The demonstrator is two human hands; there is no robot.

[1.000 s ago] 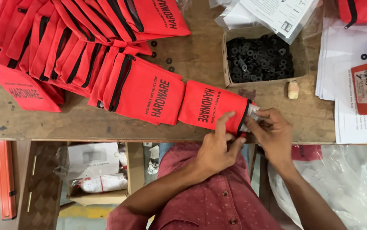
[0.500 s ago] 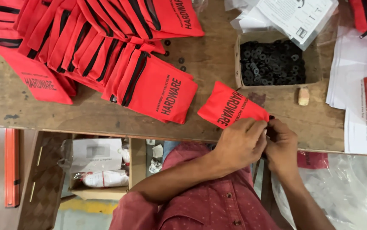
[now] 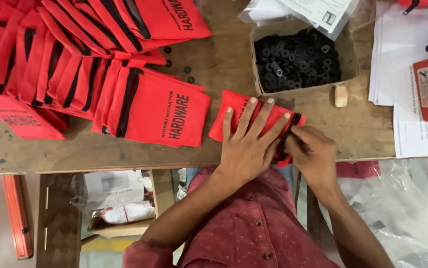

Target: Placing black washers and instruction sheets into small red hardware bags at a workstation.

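Red drawstring pouch (image 3: 234, 111) is being pressed flat by the left hand (image 3: 248, 144), fingers spread, just below the washer box (image 3: 256, 64); its black drawstring (image 3: 289, 130) is being pinched by the right hand (image 3: 314, 154).

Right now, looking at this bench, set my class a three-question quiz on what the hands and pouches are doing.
1. True or false: the left hand lies flat on a red pouch.
2. Where is the right hand? A) in the box of black washers; B) at the pouch's black-trimmed end; C) on the papers.
3. What lies left of that pouch?

Key: 1 true; 2 B; 3 a stack of red pouches.
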